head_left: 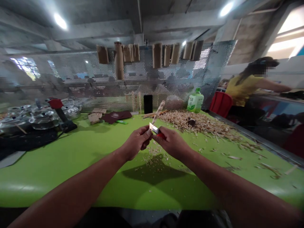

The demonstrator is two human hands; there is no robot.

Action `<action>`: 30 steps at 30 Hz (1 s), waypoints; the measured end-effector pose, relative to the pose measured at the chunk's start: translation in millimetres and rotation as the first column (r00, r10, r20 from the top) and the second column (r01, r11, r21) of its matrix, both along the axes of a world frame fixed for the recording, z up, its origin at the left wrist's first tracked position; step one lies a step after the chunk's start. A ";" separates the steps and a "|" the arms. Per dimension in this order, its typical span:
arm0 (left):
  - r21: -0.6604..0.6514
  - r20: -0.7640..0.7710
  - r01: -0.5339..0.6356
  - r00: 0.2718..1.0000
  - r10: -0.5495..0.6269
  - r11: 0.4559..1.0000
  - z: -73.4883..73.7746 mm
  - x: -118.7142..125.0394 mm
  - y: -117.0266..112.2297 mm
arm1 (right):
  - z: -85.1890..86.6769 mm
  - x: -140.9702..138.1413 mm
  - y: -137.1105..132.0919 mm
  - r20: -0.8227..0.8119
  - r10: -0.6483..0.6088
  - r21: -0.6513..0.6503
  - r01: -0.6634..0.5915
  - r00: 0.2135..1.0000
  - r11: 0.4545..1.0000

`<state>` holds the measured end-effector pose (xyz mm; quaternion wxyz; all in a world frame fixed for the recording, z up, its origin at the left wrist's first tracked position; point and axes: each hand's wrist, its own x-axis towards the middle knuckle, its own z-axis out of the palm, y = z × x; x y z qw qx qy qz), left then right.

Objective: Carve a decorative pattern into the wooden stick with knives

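Desk notes: pale stick and red-handled knife, held mid-desk

We see both grips meeting just above the green desk [71,171]. The left grip [136,141] is clamped on the pale carved stick [158,111], which leans up and to the right; its lower end is hidden behind blade and fingers. The right grip [175,142] is closed around a red-handled knife [161,136], its pale blade end set against the stick near the left fingertips. Beneath, we note small chips [154,156] scattered in the shadow. Beyond to the right, a broad heap of shavings [199,123] spreads near a green bottle [195,101]. A black phone [148,104] stands upright behind the stick. Left of it lie dark brown pouches [117,117]. Far right, a person in yellow [242,89] sits on a red chair [220,104].
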<state>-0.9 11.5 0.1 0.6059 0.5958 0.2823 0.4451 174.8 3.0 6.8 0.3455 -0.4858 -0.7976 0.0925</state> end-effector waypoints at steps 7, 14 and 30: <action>0.049 -0.056 -0.008 0.998 0.011 0.999 4.9 -3.1 -4.3 | 5.8 -0.1 -5.0 0.114 -0.072 -0.010 0.073 0.991 0.997; 0.190 -0.187 -0.058 0.978 0.094 0.980 7.5 0.3 -8.8 | 7.0 0.3 -9.2 0.213 -0.078 0.067 0.065 0.974 0.996; 0.410 -0.261 -0.181 0.916 0.306 0.894 5.9 2.3 -6.4 | 5.8 -1.8 -12.4 0.189 -0.077 0.115 0.056 0.979 0.992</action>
